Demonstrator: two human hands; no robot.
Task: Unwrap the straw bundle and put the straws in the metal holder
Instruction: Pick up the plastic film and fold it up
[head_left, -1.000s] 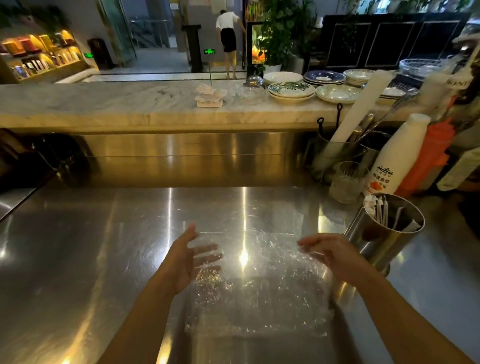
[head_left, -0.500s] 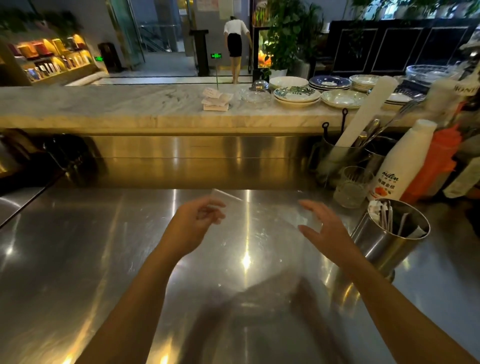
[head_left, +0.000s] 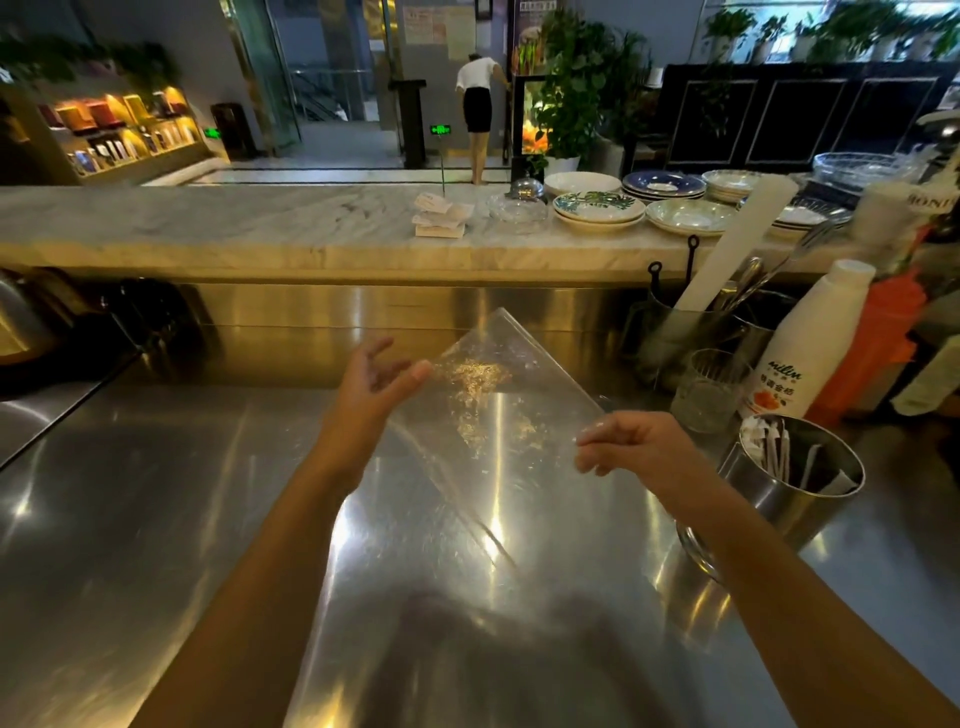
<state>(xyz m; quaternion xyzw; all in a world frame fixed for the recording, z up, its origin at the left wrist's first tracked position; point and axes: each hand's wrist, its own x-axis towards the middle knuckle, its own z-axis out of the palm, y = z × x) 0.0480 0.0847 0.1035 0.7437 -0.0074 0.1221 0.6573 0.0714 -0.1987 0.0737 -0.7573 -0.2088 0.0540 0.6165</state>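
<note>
A sheet of clear plastic wrap (head_left: 493, 395) hangs in the air above the steel counter (head_left: 156, 519), stretched between my hands. My left hand (head_left: 371, 382) pinches its left edge with thumb and fingers. My right hand (head_left: 631, 441) is closed on its right corner. The round metal holder (head_left: 800, 499) stands at the right, just beyond my right forearm, with several paper-wrapped straws (head_left: 774, 452) standing inside it.
Behind the holder stand a glass (head_left: 709, 387), a white bottle (head_left: 810, 343), an orange bottle (head_left: 878, 343) and a utensil tub with a white roll (head_left: 727, 260). Plates (head_left: 597, 208) and napkins (head_left: 441, 221) sit on the marble ledge. A person stands far back.
The plastic wrap lay flat on the counter a second ago; both hands have since lifted it up off the surface and hold it stretched and tilted in the air.
</note>
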